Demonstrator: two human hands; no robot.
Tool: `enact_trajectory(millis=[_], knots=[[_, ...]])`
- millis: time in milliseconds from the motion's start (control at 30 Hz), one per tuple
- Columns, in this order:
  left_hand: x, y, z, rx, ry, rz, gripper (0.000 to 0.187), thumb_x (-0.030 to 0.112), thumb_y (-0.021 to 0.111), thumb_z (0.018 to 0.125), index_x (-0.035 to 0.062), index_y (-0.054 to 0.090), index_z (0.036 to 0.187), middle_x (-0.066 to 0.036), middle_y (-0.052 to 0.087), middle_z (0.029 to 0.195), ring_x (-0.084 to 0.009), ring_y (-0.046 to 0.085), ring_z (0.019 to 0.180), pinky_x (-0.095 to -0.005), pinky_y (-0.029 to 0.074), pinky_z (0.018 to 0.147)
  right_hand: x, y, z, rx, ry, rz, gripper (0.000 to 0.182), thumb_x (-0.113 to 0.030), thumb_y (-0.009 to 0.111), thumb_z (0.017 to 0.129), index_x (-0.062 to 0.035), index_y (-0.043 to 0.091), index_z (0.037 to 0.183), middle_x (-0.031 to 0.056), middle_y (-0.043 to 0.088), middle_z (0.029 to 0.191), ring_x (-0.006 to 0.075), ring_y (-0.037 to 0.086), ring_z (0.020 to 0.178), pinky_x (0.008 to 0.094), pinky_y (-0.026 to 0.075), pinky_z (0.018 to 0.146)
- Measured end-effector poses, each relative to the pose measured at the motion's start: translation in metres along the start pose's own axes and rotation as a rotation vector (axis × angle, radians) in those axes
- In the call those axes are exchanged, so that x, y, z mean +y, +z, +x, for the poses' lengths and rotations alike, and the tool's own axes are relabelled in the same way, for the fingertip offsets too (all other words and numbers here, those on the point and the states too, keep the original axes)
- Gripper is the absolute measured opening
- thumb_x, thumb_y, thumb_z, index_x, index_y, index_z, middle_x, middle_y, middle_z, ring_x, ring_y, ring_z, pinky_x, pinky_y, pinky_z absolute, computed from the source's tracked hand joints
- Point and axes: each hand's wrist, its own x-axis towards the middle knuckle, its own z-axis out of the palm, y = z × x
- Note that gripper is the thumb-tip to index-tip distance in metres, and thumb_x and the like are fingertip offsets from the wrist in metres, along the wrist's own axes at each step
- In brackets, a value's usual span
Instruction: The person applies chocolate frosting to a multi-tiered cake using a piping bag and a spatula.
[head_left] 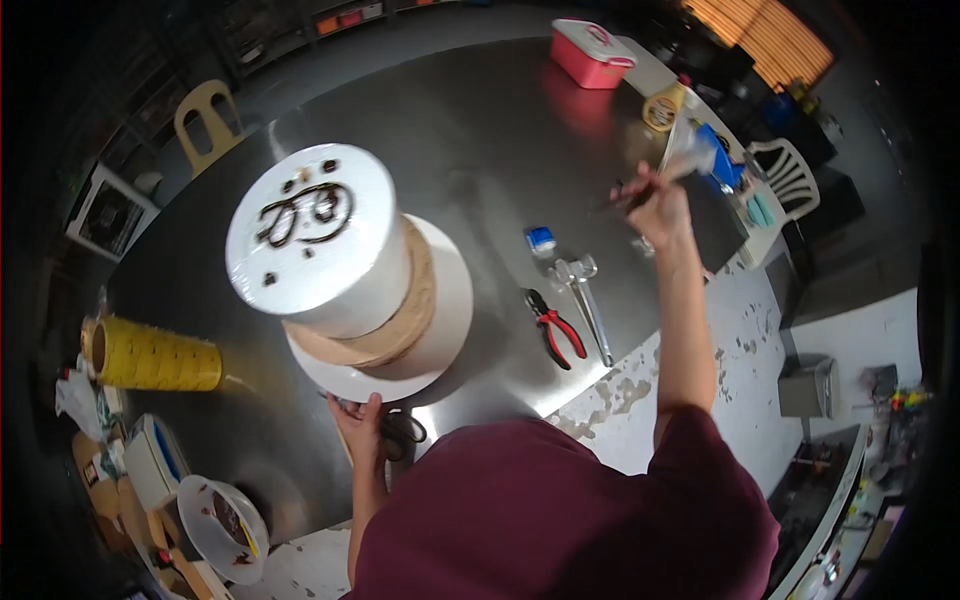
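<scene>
A white, shiny-topped round cake form (340, 215) with dark brown loops and dots on top rests on a tan round base (385, 340) over a white round board (445, 300). My left hand (360, 430) grips the near edge of that board, thumb and fingers at its rim. Beside that hand lies a pair of dark-handled scissors (405, 430). Off to the right, my right hand (655, 205) is raised over the table, fingers closed round a motion-blurred clear plastic bag (692, 155) with something dark at its lower end.
On the metal table (480, 120) lie red-handled pliers (555, 330), a hammer-like metal tool (585, 300) and a small blue item (540, 240). A yellow tape stack (155, 352) and brown-smeared bowl (222, 530) are left; a pink box (590, 60) stands at the back.
</scene>
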Motion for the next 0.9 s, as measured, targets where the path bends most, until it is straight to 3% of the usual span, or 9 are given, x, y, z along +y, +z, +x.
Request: enact_trajectory(millis=[100,167,233,400,600,800,900], knots=[[0.004,0.004,-0.003,0.053,-0.058,0.027,0.087,0.001,0.063,0.073,0.0105,0.002,0.135,-0.017,0.039,0.12,-0.0246,0.047,0.102,-0.0355,0.047,0.078,0.036,-0.131,0.008,0.1,0.019,0.084,0.012,-0.019,0.046,0.087,-0.0097,0.048,0.094,0.0057,0.049,0.08,0.0218,0.05,0.074,0.0499,0.042,0.075],[0.001,-0.002,0.0,0.047,-0.041,0.045,0.086,0.001,0.063,0.074,0.0109,0.004,0.135,-0.015,0.039,0.119,-0.024,0.047,0.102,-0.0364,0.045,0.08,0.053,-0.17,-0.004,0.42,0.152,0.071,0.016,-0.013,0.047,0.086,-0.0096,0.044,0.101,0.0078,0.046,0.091,0.024,0.049,0.084,0.0528,0.044,0.074],[0.001,0.0,-0.001,0.032,-0.024,0.045,0.085,0.001,0.063,0.074,0.0113,0.005,0.135,-0.014,0.041,0.117,-0.0236,0.047,0.101,-0.0364,0.045,0.079,0.078,-0.211,0.001,0.55,0.064,0.122,0.018,-0.012,0.046,0.087,-0.0083,0.04,0.104,0.0094,0.045,0.095,0.0267,0.049,0.087,0.0534,0.045,0.074],[0.012,0.016,-0.011,0.057,-0.045,0.103,0.079,0.005,0.066,0.073,0.0131,0.014,0.132,-0.011,0.043,0.114,-0.0235,0.048,0.099,-0.0366,0.046,0.075,0.09,-0.239,-0.014,0.609,0.015,0.255,0.019,-0.012,0.042,0.089,-0.0026,0.037,0.105,0.0146,0.046,0.1,0.033,0.051,0.089,0.0547,0.046,0.078],[0.006,0.021,-0.013,0.042,0.011,0.073,0.071,0.003,0.061,0.076,0.0115,0.018,0.131,-0.011,0.043,0.115,-0.0243,0.047,0.103,-0.0384,0.045,0.082,0.08,-0.251,-0.001,0.683,-0.19,0.535,0.019,-0.012,0.039,0.09,-0.0002,0.036,0.105,0.0155,0.046,0.1,0.0317,0.053,0.086,0.0522,0.049,0.075],[0.0,0.033,-0.018,0.083,0.039,0.072,0.067,0.001,0.058,0.078,0.0113,0.019,0.131,-0.012,0.043,0.116,-0.0238,0.045,0.105,-0.041,0.043,0.083,0.049,-0.259,0.045,0.764,-0.539,0.752,0.023,-0.014,0.036,0.091,-0.0019,0.029,0.11,0.0146,0.044,0.101,0.0253,0.054,0.084,0.0395,0.051,0.068],[-0.004,0.037,-0.02,0.084,0.068,0.088,0.068,0.002,0.06,0.078,0.0099,0.019,0.131,-0.013,0.043,0.115,-0.0231,0.046,0.103,-0.0379,0.044,0.079,0.045,-0.256,0.069,0.839,-0.662,0.623,0.022,-0.014,0.037,0.09,-0.0031,0.028,0.108,0.0134,0.044,0.1,0.0222,0.053,0.08,0.0357,0.05,0.066]])
